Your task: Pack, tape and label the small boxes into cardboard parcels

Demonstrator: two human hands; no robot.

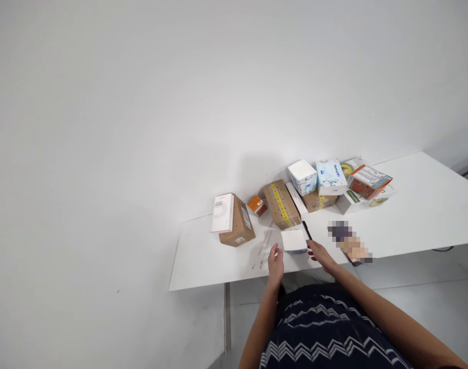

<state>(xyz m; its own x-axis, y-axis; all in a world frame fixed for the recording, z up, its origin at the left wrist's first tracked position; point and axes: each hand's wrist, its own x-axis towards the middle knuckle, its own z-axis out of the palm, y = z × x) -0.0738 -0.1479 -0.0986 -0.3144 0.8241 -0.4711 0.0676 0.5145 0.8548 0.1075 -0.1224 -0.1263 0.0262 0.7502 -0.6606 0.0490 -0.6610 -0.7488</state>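
A small white box (pixel 294 239) stands near the table's front edge, its bluish lower side facing me. My left hand (pixel 276 262) is just left of it, fingers loosely bent and apart, with nothing visible in them. On the box's right side is my right hand (pixel 319 254), its fingers closed around the lower end of a slim black stick-like tool (pixel 306 229). That tool slants up and to the left past the box; whether it is a pen or a cutter cannot be made out. Behind the box lies a brown carton (pixel 282 204) with yellow tape.
Left on the white table (pixel 197 256) a white box (pixel 222 212) leans on a brown carton (pixel 239 225). An orange box (pixel 257 205) sits between cartons. Tissue boxes (pixel 331 177) and an orange-edged box (pixel 370 180) are stacked right. A phone-like pixelated item (pixel 349 242) lies near the front.
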